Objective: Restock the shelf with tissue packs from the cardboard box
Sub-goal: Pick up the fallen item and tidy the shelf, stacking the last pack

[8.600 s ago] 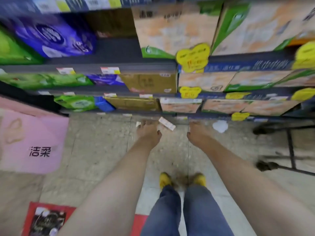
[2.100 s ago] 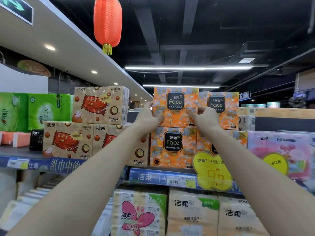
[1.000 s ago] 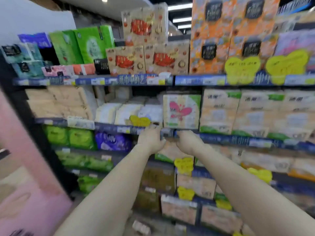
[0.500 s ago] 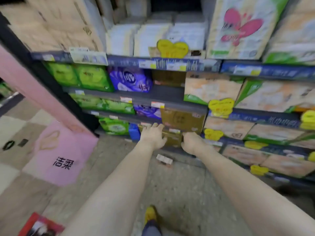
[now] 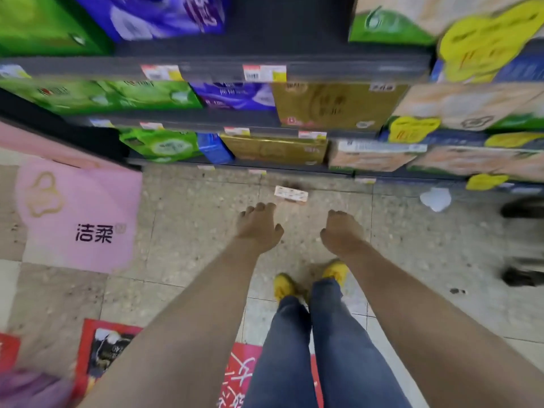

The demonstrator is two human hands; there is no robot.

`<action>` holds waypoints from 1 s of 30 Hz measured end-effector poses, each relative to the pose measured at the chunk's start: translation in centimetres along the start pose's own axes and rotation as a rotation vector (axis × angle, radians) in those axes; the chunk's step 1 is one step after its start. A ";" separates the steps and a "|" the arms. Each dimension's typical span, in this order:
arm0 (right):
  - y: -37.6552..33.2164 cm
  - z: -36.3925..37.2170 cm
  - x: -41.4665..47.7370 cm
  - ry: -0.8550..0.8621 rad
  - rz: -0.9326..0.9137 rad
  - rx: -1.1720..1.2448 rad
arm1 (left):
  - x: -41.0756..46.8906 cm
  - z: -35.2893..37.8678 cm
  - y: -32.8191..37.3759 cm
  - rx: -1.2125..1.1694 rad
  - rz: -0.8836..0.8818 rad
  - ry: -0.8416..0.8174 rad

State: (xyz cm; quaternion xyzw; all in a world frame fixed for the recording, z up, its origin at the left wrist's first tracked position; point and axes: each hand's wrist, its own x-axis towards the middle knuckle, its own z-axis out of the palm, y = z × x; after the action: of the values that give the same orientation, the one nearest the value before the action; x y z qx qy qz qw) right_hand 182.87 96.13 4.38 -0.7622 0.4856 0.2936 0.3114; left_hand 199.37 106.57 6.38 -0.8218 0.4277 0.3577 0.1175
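I am looking straight down past both outstretched arms at the terrazzo floor [image 5: 191, 231] in front of the shelf [image 5: 206, 69]. My left hand [image 5: 259, 228] hangs palm-down with fingers loosely bent and the thumb splayed toward the middle; it holds nothing. My right hand [image 5: 341, 234] hangs level with it, a gap between them, knuckles up and fingers curled under more tightly, also holding nothing. Both forearms run nearly parallel from the bottom corners of the view.

The tissue packs are all on the shelf tiers ahead: green packs [image 5: 159, 145] at the lower left, a purple pack [image 5: 235, 97] above them, gold packs [image 5: 332, 107] in the centre, and peach packs [image 5: 368, 157] to the right, with yellow price tags [image 5: 412, 128] hung on the shelf edges there.

A small printed label [image 5: 290, 194] lies on the floor just beyond my fingertips, and a white scrap [image 5: 435, 198] lies further right. A pink branded panel [image 5: 79, 219] stands at the left. My yellow shoes [image 5: 284, 287] and blue jeans [image 5: 294, 348] show below the hands.
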 end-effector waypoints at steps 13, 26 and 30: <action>3.6 13.8 25.0 0.093 0.111 0.282 | 23.1 15.8 -7.6 -0.068 -0.075 0.018; 5.1 27.7 48.4 0.148 0.050 0.628 | 48.3 28.8 -12.9 -0.443 -0.046 0.053; 5.3 29.4 51.7 0.121 -0.033 0.786 | 52.0 30.9 -12.4 -0.518 0.038 0.065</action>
State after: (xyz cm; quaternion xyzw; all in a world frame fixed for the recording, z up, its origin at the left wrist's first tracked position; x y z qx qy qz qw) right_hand 192.14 87.92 -54.04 -0.6086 0.5659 0.0350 0.5551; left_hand 213.81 97.31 -52.97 -0.8273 0.3408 0.4310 -0.1173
